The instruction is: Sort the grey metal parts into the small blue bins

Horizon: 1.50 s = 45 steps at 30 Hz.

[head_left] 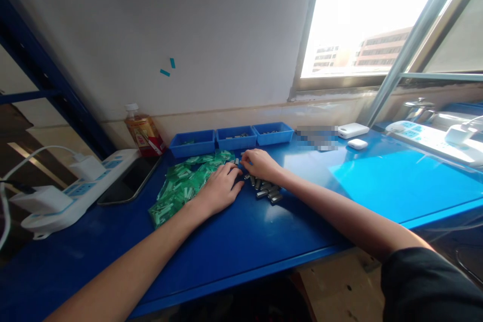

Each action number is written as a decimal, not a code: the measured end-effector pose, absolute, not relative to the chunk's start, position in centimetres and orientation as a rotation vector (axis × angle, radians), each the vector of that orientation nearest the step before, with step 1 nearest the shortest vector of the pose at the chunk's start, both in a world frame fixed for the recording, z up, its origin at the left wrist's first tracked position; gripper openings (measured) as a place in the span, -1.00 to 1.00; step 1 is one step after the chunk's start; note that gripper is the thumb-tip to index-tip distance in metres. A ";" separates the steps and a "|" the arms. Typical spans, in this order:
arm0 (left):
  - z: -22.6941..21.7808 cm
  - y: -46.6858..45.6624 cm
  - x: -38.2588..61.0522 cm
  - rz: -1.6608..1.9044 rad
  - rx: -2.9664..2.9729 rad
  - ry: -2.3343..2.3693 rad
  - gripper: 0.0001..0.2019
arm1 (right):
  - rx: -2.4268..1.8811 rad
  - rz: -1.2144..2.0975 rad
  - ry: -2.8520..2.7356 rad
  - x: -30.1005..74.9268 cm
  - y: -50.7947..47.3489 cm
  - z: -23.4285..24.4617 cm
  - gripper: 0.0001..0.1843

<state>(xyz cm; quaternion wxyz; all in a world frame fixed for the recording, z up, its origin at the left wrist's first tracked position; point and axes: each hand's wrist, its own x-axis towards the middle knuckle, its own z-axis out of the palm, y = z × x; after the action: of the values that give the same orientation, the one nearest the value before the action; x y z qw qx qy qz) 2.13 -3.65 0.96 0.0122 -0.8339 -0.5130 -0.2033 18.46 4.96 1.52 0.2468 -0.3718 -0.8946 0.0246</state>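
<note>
My left hand rests at the right edge of a pile of small green packets, its fingers apart and its thumb spread toward the middle. Close by, my right hand is closed in a pinch, with a small silvery piece showing at its fingertips. Another small metal piece lies just beyond my left fingertips. Under and in front of my right hand is a group of short metal cylinders on the blue table; the hand hides some of them.
Three blue bins, left, middle and right, stand along the wall with small parts inside. At left are a drink bottle, a phone and a power strip. White cases and another power strip lie right.
</note>
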 end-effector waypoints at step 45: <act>3.2 -5.5 3.2 -1.350 -2.386 -1.553 -0.91 | -0.813 1.397 -1.647 17.8 -1.0 4.1 -0.90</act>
<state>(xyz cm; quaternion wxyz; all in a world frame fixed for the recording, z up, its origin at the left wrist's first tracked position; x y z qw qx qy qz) 3.19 -5.49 3.23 -0.0046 -0.7573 -0.4928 -0.4285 17.80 -0.98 4.12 0.4049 -0.3220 -0.6526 0.5536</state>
